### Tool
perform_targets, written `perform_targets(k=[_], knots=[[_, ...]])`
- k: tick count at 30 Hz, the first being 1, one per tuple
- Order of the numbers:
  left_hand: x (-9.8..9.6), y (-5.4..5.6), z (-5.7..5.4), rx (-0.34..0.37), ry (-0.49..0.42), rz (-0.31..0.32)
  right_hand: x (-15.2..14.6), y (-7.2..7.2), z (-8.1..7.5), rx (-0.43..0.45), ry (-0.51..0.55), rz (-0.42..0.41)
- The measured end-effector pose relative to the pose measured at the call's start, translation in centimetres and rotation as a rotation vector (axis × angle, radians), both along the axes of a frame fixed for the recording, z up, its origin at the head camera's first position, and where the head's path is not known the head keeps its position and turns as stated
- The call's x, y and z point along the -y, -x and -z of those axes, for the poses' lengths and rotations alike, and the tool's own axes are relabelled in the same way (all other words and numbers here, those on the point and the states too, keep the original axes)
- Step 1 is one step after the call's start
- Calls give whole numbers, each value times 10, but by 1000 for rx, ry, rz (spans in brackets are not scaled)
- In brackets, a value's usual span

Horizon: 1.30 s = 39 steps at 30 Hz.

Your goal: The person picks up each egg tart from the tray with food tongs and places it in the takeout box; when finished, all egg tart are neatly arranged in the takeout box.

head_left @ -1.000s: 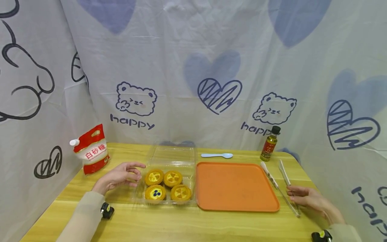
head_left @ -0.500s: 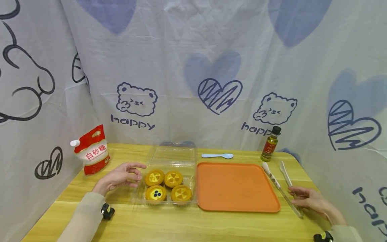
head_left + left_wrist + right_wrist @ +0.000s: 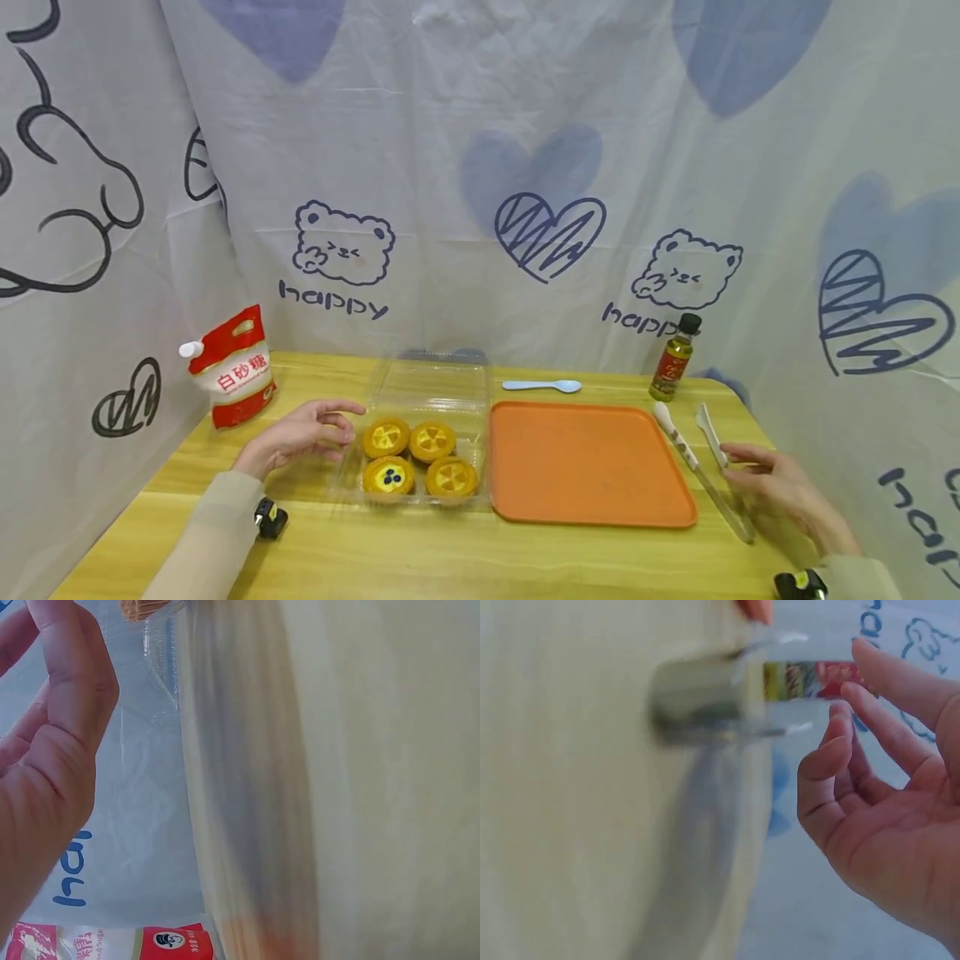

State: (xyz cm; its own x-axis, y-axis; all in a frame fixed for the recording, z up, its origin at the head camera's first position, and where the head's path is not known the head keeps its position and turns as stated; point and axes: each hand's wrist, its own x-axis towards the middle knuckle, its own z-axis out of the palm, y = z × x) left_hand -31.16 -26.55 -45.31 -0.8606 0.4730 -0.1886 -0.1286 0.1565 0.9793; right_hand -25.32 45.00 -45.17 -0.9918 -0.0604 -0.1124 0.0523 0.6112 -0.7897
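My left hand (image 3: 307, 437) hovers beside the left edge of a clear plastic clamshell box (image 3: 427, 387), fingers loosely bent and holding nothing. Inside the box sit several egg tarts (image 3: 431, 442), one with dark berries on top. On the right, a pair of tongs (image 3: 712, 492) lies beside the tray, arms spread, bent end toward me. My right hand (image 3: 783, 492) is at its right arm with loosely bent fingers. In the right wrist view the tongs (image 3: 697, 697) are blurred while the right hand (image 3: 900, 795) looks sharp; whether fingertips touch them, I cannot tell.
An orange tray (image 3: 588, 467) lies between the box and the tongs. Behind it is a pale blue spoon (image 3: 542, 386). An oil bottle (image 3: 675, 358) stands at the back right, a red-and-white sugar bag (image 3: 236, 367) at the back left. Printed cloth (image 3: 450, 208) surrounds the wooden table (image 3: 450, 558).
My right hand has lifted slightly and shifted along the tongs' right arm, away from the bent end. The tongs stay nearly in place. My left hand has not visibly moved.
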Motion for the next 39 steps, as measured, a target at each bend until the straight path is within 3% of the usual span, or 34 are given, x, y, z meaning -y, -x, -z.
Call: perform_targets(k=[4, 8, 13, 19, 23, 28, 35, 39], knots=[[-1, 2, 0, -1, 10, -1, 14, 6, -8, -11, -6, -18], [-2, 2, -2, -29, 55, -10, 35, 12, -12, 10, 51, -32], [-7, 3, -6, -66, 117, -85, 71, 23, -13, 20, 111, -66], [-16, 7, -6, -85, 126, -170, 117, 40, -9, 15, 152, -119], [-20, 7, -3, -109, 140, -206, 143, 52, -6, 2, 149, -198], [-22, 10, -1, -112, 147, -246, 168, 64, -3, 6, 164, -232], [-25, 16, 1, -124, 164, -250, 193, 75, 3, 74, 209, -262], [-27, 20, 1, -110, 148, -258, 210, 78, 4, 59, 245, -257]])
